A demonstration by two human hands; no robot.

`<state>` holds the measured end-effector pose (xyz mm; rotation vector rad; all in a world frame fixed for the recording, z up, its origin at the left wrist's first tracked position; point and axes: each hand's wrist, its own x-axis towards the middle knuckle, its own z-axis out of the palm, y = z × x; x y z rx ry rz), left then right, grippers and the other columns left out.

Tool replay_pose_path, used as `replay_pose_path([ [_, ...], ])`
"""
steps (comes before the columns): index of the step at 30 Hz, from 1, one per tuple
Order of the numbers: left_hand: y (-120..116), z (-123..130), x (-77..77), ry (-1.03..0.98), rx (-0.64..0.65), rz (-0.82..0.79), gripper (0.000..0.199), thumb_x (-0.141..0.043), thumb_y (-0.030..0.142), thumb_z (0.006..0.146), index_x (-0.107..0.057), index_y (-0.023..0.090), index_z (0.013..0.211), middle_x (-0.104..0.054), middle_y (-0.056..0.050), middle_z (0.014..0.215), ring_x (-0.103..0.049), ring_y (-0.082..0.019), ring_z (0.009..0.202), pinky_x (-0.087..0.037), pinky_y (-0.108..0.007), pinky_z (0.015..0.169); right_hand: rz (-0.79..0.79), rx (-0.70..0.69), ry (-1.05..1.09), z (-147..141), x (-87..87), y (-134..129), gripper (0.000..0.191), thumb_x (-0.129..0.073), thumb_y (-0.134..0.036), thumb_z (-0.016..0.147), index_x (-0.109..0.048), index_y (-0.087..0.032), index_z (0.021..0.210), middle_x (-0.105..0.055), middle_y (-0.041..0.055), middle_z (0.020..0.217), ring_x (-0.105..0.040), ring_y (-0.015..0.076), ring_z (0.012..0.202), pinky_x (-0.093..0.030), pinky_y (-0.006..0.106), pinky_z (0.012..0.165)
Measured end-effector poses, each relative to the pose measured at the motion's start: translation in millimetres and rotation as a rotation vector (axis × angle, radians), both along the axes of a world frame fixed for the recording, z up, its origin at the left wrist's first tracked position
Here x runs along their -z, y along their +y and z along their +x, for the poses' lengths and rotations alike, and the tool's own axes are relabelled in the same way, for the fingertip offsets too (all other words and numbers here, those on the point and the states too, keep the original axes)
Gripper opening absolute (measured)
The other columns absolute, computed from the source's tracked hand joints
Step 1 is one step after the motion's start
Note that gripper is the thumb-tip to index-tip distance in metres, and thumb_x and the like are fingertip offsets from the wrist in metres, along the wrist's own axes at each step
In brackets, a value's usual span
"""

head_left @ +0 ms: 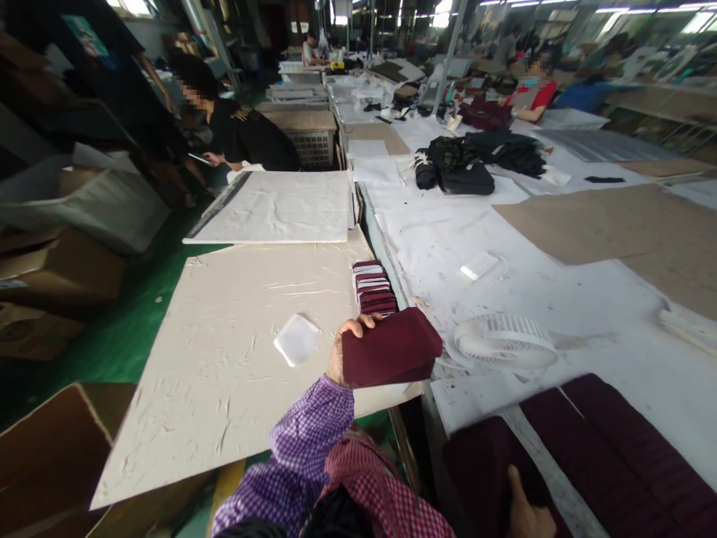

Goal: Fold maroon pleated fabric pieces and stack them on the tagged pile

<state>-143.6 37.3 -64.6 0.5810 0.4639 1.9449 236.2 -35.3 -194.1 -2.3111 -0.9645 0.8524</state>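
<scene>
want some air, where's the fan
Head view, right of centre: the fan is on the white table, just right of the maroon fabric in the left hand.

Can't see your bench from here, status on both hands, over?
Left hand gripping maroon bundle. Right hand at second maroon piece. White fan right of bundle.

So you've got two hands in the shot: left hand [343, 350] on one maroon bundle [389, 347], right hand [529, 512] on one maroon piece [485, 467]. Two long maroon rows [621, 441] near right, one maroon-and-white row of pieces [374, 288] (too tight to count, sorry), one white square [297, 340], one fan [504, 340], two pale boards [224, 336] left of centre, and at least three cardboard boxes [61, 273] on your left.
</scene>
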Motion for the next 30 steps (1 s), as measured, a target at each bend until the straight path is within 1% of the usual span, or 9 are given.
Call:
replay_pose_path([
  [3, -1.1, -5.0, 0.8, 0.021, 0.014, 0.051, 0.027, -0.070, 0.044, 0.079, -0.057, 0.022, 0.071, -0.059, -0.001, 0.092, -0.056, -0.020, 0.109, -0.040, -0.039, 0.107, -0.040, 0.052, -0.002, -1.1, -2.4, 0.0, 0.058, -0.057, -0.063, 0.072, -0.067, -0.011, 0.097, -0.067, 0.0211, 0.086, -0.051, 0.0503, 0.119, -0.040, 0.070, 0.096],
  [6, -1.8, -9.2, -2.3, 0.031, -0.005, 0.040, 0.032, -0.071, 0.046, 0.078, -0.055, 0.021, 0.067, -0.059, -0.001, 0.088, -0.056, -0.020, 0.106, -0.042, -0.041, 0.106, -0.026, 0.055, -0.001, -6.0, -6.9, -1.2, 0.059, -0.057, -0.062, 0.074, -0.067, -0.010, 0.100, -0.067, 0.0191, 0.084, -0.054, 0.0487, 0.115, -0.044, 0.068, 0.094],
  [10, -3.4, -14.7, -9.5, 0.061, -0.026, 0.009, 0.036, -0.075, 0.043, 0.074, -0.052, 0.019, 0.060, -0.058, -0.001, 0.082, -0.058, -0.020, 0.101, -0.043, -0.040, 0.104, -0.016, 0.049, 0.008, -11.0, -11.1, -1.5, 0.065, -0.054, -0.064, 0.076, -0.067, -0.006, 0.102, -0.066, 0.0213, 0.087, -0.057, 0.0476, 0.110, -0.047, 0.065, 0.092],
  [15, -5.8, -23.6, -10.3, 0.115, -0.021, 0.059, 0.041, -0.072, 0.052, 0.076, -0.052, 0.019, 0.061, -0.058, -0.002, 0.082, -0.057, -0.021, 0.103, -0.042, -0.041, 0.105, -0.053, 0.047, 0.009, -9.6, -12.0, -0.3, 0.065, -0.054, -0.066, 0.074, -0.068, -0.006, 0.098, -0.065, 0.0207, 0.080, -0.055, 0.0495, 0.112, -0.044, 0.066, 0.095],
  [20, -8.2, -27.3, -8.4, 0.122, -0.027, 0.084, 0.038, -0.071, 0.051, 0.077, -0.053, 0.020, 0.065, -0.057, -0.002, 0.085, -0.057, -0.021, 0.104, -0.041, -0.042, 0.105, 0.003, 0.048, 0.019, -8.8, -11.4, -1.3, 0.057, -0.058, -0.061, 0.073, -0.068, -0.010, 0.096, -0.066, 0.0186, 0.078, -0.054, 0.0498, 0.113, -0.043, 0.068, 0.096],
  [25, -12.8, -26.1, -6.9, 0.069, -0.020, 0.008, 0.033, -0.072, 0.050, 0.076, -0.056, 0.022, 0.069, -0.060, -0.002, 0.091, -0.058, -0.025, 0.110, -0.044, -0.049, 0.105, 0.018, 0.035, -0.005, -6.5, -7.7, -0.8, 0.059, -0.056, -0.062, 0.072, -0.067, -0.009, 0.096, -0.067, 0.0218, 0.086, -0.050, 0.0512, 0.119, -0.038, 0.071, 0.098],
  [27, -14.6, -25.7, -4.7, 0.042, 0.000, -0.013, 0.032, -0.074, 0.052, 0.073, -0.061, 0.023, 0.073, -0.064, -0.002, 0.095, -0.058, -0.027, 0.113, -0.045, -0.050, 0.104, 0.008, 0.001, -0.018, -2.5, -4.6, -0.5, 0.058, -0.054, -0.062, 0.070, -0.066, -0.010, 0.093, -0.066, 0.0227, 0.084, -0.050, 0.0517, 0.118, -0.038, 0.071, 0.097],
  [29, -15.9, -25.3, -2.3, 0.011, 0.024, -0.052, 0.033, -0.076, 0.054, 0.070, -0.066, 0.025, 0.081, -0.067, -0.003, 0.101, -0.060, -0.027, 0.113, -0.047, -0.048, 0.102, 0.015, -0.089, -0.033, 3.0, -2.0, -0.7, 0.053, -0.052, -0.060, 0.065, -0.066, -0.014, 0.087, -0.063, 0.0204, 0.075, -0.052, 0.0527, 0.112, -0.036, 0.071, 0.095],
  [30, -16.4, -25.0, -1.2, -0.016, 0.042, -0.102, 0.034, -0.077, 0.054, 0.069, -0.067, 0.025, 0.084, -0.069, -0.003, 0.102, -0.062, -0.027, 0.110, -0.049, -0.047, 0.100, 0.026, -0.145, -0.041, 5.8, -1.2, -0.9, 0.051, -0.050, -0.058, 0.061, -0.065, -0.015, 0.085, -0.060, 0.0179, 0.068, -0.052, 0.0538, 0.110, -0.034, 0.071, 0.096],
])
